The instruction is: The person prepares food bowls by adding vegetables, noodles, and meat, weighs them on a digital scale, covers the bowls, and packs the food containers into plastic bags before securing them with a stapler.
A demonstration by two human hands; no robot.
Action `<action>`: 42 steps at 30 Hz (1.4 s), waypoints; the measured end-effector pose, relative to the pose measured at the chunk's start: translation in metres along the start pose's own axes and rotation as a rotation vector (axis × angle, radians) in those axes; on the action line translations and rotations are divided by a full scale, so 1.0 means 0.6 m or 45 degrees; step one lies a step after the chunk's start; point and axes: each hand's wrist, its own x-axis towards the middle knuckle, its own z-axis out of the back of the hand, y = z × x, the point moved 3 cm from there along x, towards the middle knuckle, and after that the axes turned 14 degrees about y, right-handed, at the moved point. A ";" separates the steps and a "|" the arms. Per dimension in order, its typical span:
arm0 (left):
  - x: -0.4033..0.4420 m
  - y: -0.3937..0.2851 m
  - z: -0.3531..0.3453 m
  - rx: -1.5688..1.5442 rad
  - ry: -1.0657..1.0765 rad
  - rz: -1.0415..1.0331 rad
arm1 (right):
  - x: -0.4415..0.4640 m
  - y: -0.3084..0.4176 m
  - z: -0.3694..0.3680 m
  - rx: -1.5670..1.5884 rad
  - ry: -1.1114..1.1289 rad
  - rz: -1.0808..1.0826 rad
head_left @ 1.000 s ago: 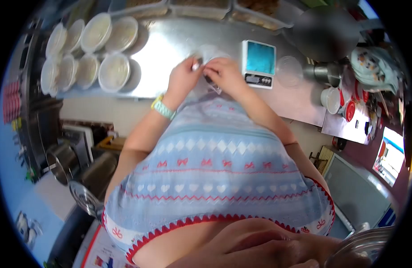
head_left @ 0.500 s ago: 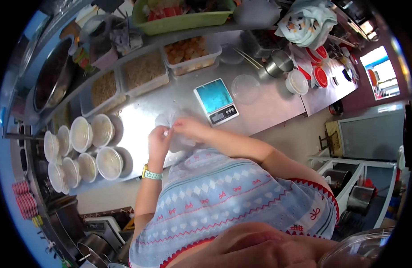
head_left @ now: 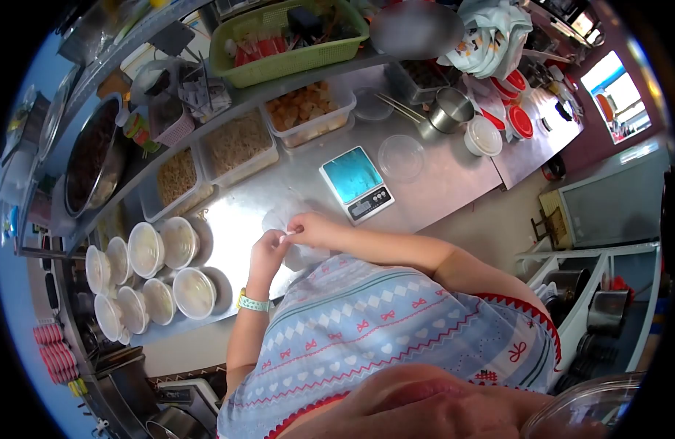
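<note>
Over the front edge of the steel worktop, my left hand (head_left: 267, 252) and my right hand (head_left: 312, 230) meet with their fingertips pinched close together. Both grip a thin translucent plastic bag (head_left: 302, 257), whose film spreads out behind and below the fingers. A small whitish bit shows at the left fingertips; whether it is bunched film or a fingernail I cannot tell. A watch with a pale green band (head_left: 254, 302) is on my left wrist. To the right of my hands lies a white digital scale (head_left: 357, 183) with a blue-looking plate.
Several lidded bowls (head_left: 194, 293) stand at the left. Behind are tubs of shredded food (head_left: 238, 143) and orange-brown chunks (head_left: 302, 104). A clear round lid (head_left: 401, 157), steel pot (head_left: 451, 110) and white tub (head_left: 483, 137) sit right. A green basket (head_left: 290, 58) is on the shelf above.
The view has shifted slightly, so the worktop things appear a little lower at the left. My hands stay together on the bag, with only slight finger movement.
</note>
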 end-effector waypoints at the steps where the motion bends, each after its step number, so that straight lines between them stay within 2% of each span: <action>1: 0.000 -0.005 0.003 0.055 0.011 0.027 | 0.003 -0.007 -0.003 0.002 -0.003 0.001; 3: -0.001 -0.006 0.010 0.113 0.029 0.056 | 0.012 -0.028 -0.008 0.421 -0.053 0.150; 5: -0.003 -0.021 0.023 0.362 -0.075 -0.361 | 0.012 -0.048 -0.009 0.536 -0.049 0.152; 6: 0.003 -0.022 0.026 0.363 -0.073 -0.361 | 0.011 -0.054 -0.009 0.652 -0.042 0.150; 7: 0.002 -0.026 0.027 0.586 -0.225 -0.489 | 0.005 -0.043 -0.004 0.668 -0.034 0.132; 8: -0.010 -0.022 0.021 0.806 -0.378 -0.589 | 0.004 -0.034 0.003 0.460 -0.003 0.127; 9: 0.001 -0.014 0.020 0.681 -0.277 -0.603 | 0.005 -0.026 -0.001 0.271 0.056 0.117; 10: 0.014 0.015 0.017 0.557 -0.168 -0.551 | 0.013 -0.033 0.000 0.260 0.076 0.107; 11: 0.018 -0.008 0.020 0.521 -0.145 -0.621 | 0.028 -0.044 0.005 0.247 0.103 0.101; 12: 0.030 -0.002 0.027 0.488 -0.018 -0.526 | 0.036 -0.060 0.004 0.572 0.178 0.185; 14: 0.038 0.009 0.037 0.393 0.015 -0.585 | 0.018 -0.045 0.009 0.921 0.414 0.068; 17: 0.029 0.040 0.042 0.281 0.010 -0.526 | -0.002 -0.053 0.025 0.963 0.499 -0.066; 19: 0.009 0.079 0.036 0.133 0.020 -0.408 | -0.015 -0.031 0.058 0.402 0.339 -0.264; 20: 0.011 0.092 0.037 0.010 0.038 -0.337 | -0.016 -0.042 0.053 0.400 0.344 -0.269; 22: 0.008 0.080 0.032 0.042 -0.035 -0.283 | -0.013 -0.053 0.052 0.111 0.297 -0.129; 23: 0.003 0.077 0.028 0.082 -0.084 -0.213 | -0.004 -0.060 0.053 0.107 0.308 -0.128; 25: 0.000 0.081 0.020 0.018 -0.090 -0.138 | 0.012 -0.069 0.048 -0.328 0.274 -0.063; 26: -0.005 0.096 0.019 0.029 -0.053 -0.115 | 0.024 -0.100 0.051 -0.109 0.300 -0.131; 29: -0.011 0.111 0.012 0.056 -0.071 -0.116 | 0.022 -0.118 0.065 -0.139 0.359 -0.141; 30: -0.006 0.104 0.016 0.014 -0.129 -0.142 | 0.011 -0.079 0.062 -0.311 0.310 -0.220; 31: -0.013 0.092 0.014 -0.034 -0.162 -0.148 | 0.005 -0.066 0.054 -0.292 0.319 -0.230; 33: -0.008 0.056 0.024 0.017 -0.174 -0.176 | 0.008 -0.047 0.051 0.021 0.355 -0.153; 36: -0.012 0.030 0.023 0.008 -0.117 -0.127 | -0.001 -0.028 0.026 0.099 0.402 -0.202; 39: -0.001 0.015 0.024 -0.187 0.001 0.012 | 0.002 -0.042 0.028 0.289 0.293 -0.049; 41: 0.008 0.005 0.012 -0.425 -0.029 -0.187 | 0.003 -0.051 0.022 0.362 0.274 0.011; 42: 0.015 0.009 0.009 -0.428 -0.027 -0.184 | 0.008 -0.058 0.014 0.434 0.204 0.080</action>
